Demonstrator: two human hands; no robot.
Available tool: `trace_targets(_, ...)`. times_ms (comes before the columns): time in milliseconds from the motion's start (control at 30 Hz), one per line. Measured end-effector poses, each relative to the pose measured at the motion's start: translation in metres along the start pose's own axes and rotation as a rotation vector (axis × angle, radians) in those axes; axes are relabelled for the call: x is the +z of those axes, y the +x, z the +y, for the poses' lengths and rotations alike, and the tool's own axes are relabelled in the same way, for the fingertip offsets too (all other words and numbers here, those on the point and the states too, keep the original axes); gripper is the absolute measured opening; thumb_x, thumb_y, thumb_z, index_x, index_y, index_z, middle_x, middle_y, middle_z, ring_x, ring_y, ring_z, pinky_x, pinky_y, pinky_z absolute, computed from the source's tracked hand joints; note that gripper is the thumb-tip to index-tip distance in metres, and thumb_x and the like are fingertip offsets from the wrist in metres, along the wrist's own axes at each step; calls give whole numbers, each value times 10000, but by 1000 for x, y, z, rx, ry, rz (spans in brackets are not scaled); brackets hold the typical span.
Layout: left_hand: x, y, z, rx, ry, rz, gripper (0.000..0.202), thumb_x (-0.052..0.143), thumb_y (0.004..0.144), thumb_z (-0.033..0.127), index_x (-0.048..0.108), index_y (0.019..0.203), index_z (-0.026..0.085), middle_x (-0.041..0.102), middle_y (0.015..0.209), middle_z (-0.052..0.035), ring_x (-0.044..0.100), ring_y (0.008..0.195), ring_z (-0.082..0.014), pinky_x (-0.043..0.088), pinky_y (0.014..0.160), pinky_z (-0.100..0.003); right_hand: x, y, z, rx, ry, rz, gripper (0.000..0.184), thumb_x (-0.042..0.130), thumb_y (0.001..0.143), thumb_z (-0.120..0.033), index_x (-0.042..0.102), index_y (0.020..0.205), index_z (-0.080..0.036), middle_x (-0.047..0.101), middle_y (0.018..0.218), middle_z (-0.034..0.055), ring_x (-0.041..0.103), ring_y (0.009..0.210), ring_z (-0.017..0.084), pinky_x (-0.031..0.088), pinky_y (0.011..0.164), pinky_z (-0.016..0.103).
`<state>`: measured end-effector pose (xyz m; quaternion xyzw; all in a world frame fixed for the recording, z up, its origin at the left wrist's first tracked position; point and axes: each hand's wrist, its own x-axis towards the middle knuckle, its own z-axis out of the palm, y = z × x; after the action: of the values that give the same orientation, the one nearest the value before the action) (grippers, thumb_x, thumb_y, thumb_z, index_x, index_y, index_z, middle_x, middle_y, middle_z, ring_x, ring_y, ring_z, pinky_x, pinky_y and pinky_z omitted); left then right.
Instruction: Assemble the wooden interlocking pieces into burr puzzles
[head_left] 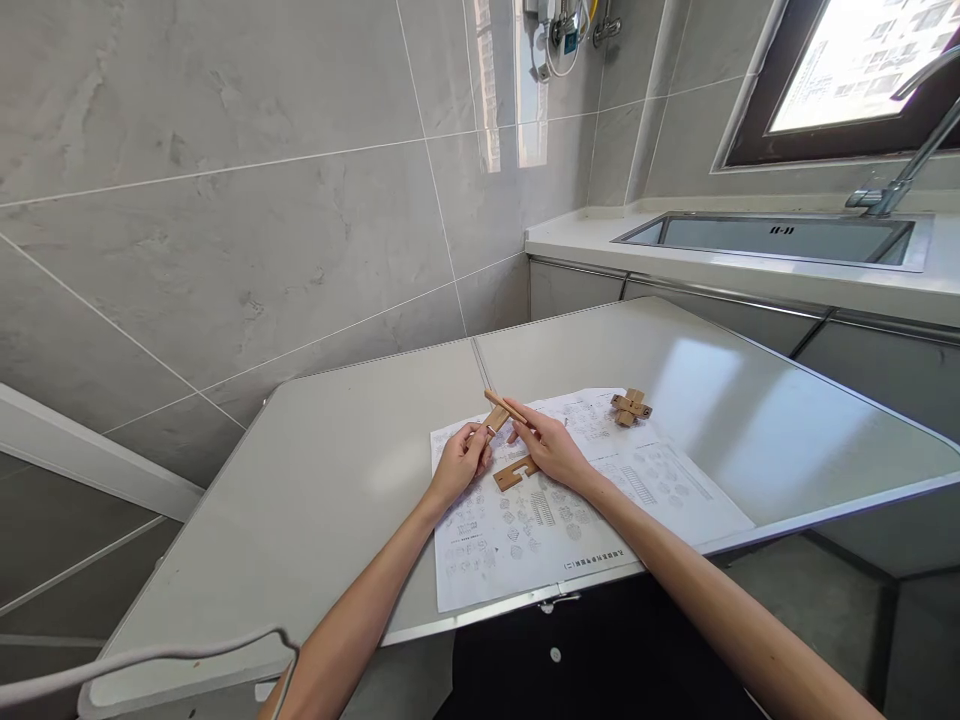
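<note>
My left hand (463, 462) is closed in a pinch on a small notched wooden piece (494, 419) held just above the printed instruction sheet (637, 490). My right hand (545, 445) grips a thin wooden stick (498, 403) that crosses that piece at its top. A loose notched wooden bar (514, 474) lies on the sheet under my right hand. An assembled wooden cross-shaped block (630, 406) rests on the sheet's far right corner, apart from both hands.
The sheet lies on a grey folding table (337, 480) with a seam down its middle. A tiled wall stands behind it. To the right are a counter with a steel sink (780, 238) and a faucet (911, 160). A grey cable (150, 655) runs over the table's near left corner.
</note>
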<state>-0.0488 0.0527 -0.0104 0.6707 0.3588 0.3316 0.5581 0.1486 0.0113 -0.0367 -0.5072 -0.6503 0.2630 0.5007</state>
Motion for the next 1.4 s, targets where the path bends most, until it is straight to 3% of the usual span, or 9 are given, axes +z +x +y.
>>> trace_targets(467,0,0,-5,18,-9,-19,357,524,1017,559,568,969,208,470,597,62,354,477,-89,267,463,-227,-2,-3,-1,-52,-125,-2,502,384,1089,-355,485,1572,-260,752,1035,67,683,838,210,539,715,321)
trace_targets(633,1,0,-5,15,-11,-12,362,522,1017,560,553,950,205,453,581,69,348,467,-84,261,460,-223,-4,-6,-4,-66,-184,-2,503,397,1083,-317,488,1573,-252,750,959,41,655,762,192,522,708,312)
trace_targets(1033,1,0,-7,11,-19,-10,356,530,1016,551,566,965,201,452,580,67,368,477,-87,276,471,-216,1,-8,1,-60,-143,-22,495,403,1084,-324,478,1573,-330,770,991,20,672,660,179,567,699,323)
trace_targets(1233,2,0,-6,17,-22,-22,366,520,1020,559,567,978,198,438,579,71,340,469,-86,260,472,-224,-1,-9,-4,-53,-122,-30,511,410,1078,-324,471,1585,-309,760,979,23,588,537,148,556,642,316)
trace_targets(1400,1,0,-7,21,-23,-27,379,525,1014,578,570,973,203,383,584,79,299,480,-89,237,479,-228,-4,-8,-10,-69,-145,-37,509,412,1071,-301,493,1574,-294,770,951,29,623,624,174,541,646,309)
